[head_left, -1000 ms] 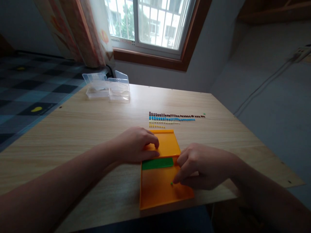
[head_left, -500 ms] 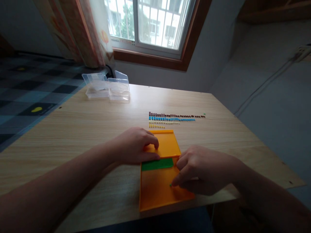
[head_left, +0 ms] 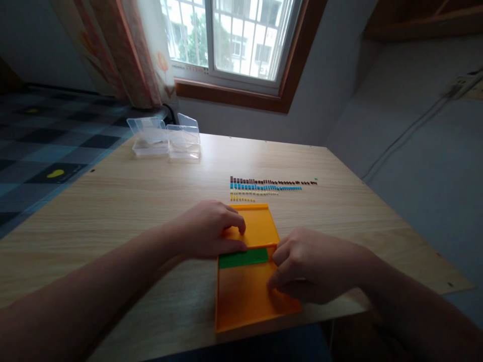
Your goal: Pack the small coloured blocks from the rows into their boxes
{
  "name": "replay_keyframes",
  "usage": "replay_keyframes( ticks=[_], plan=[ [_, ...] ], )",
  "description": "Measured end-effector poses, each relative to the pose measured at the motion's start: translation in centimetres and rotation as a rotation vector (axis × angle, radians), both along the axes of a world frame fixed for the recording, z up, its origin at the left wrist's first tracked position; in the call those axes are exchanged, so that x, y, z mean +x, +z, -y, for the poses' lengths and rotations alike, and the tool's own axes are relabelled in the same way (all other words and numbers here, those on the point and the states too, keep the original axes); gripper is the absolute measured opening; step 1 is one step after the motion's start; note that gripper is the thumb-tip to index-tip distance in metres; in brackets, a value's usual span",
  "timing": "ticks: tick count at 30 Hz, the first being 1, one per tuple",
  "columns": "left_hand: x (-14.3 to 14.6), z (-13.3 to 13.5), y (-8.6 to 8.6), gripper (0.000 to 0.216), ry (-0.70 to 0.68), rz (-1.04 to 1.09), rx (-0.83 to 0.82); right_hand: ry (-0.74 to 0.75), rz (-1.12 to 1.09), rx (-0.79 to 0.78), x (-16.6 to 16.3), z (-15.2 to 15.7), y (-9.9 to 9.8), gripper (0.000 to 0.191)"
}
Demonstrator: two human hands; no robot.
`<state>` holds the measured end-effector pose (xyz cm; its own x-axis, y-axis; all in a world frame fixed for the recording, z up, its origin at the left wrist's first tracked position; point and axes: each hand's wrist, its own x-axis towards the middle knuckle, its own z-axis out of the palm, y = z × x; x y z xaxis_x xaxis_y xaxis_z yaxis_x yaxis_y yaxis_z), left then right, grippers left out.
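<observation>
My left hand (head_left: pixel 216 227) is curled over the left side of an orange plastic tray (head_left: pixel 243 311), its thumb lying along the ridge between the tray's two sections. A green strip (head_left: pixel 243 258) lies just below that ridge, inside the nearer section. My right hand (head_left: pixel 307 264) reaches over the tray's right edge, fingers bent together and fingertips low near the tray floor. Whatever sits under those fingertips is hidden.
Beyond the tray are rows of tiny brown (head_left: pixel 260 181), blue (head_left: pixel 260 187) and yellow pieces (head_left: pixel 241 199), plus a pale row. A small green piece (head_left: pixel 316 179) lies at the far right. Open clear plastic boxes (head_left: pixel 184 150) stand at the back left of the wooden table (head_left: pixel 124 211).
A tiny green piece seen at my right fingertip is now out of sight. Both hands stay almost where they were on the tray; the view has tilted slightly.
</observation>
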<state>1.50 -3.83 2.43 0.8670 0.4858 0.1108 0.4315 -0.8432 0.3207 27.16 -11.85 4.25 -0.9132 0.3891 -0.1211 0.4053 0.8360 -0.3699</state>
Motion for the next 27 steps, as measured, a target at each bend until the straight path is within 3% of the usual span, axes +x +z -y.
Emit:
replay_keyframes(
  ticks=[7, 27],
  plan=[
    [-0.12, -0.05, -0.18, 0.024, -0.007, -0.002, 0.007, -0.109, 0.017, 0.009, 0.59, -0.65, 0.44, 0.022],
    [-0.01, 0.08, -0.06, 0.023, -0.015, 0.012, -0.002, -0.130, -0.011, 0.003, 0.76, -0.86, 0.45, 0.024]
  ],
)
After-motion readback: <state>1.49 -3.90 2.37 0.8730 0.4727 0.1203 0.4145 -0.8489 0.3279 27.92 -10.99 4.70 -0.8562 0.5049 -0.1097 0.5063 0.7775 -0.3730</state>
